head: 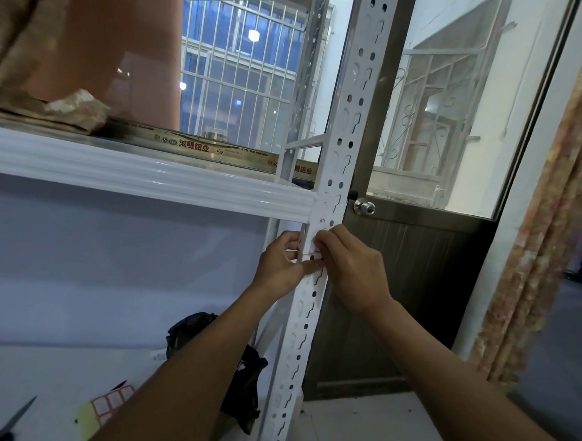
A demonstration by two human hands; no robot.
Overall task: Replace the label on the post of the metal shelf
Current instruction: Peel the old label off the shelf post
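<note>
Both hands meet at the post (349, 132), just below the shelf beam (149, 177). The left hand (280, 264) pinches the left edge of a small white label (310, 246), thumb laid across the post. The right hand (348, 268) curls its fingertips onto the label's right side, so each grip is clamped on the label. Whether it is being peeled off or pressed on, I cannot tell. The label sheet (111, 402) lying on the near lower shelf (18, 374) suggests removal. Next calls for a slow, even pull, or firm smoothing over the slots.
</note>
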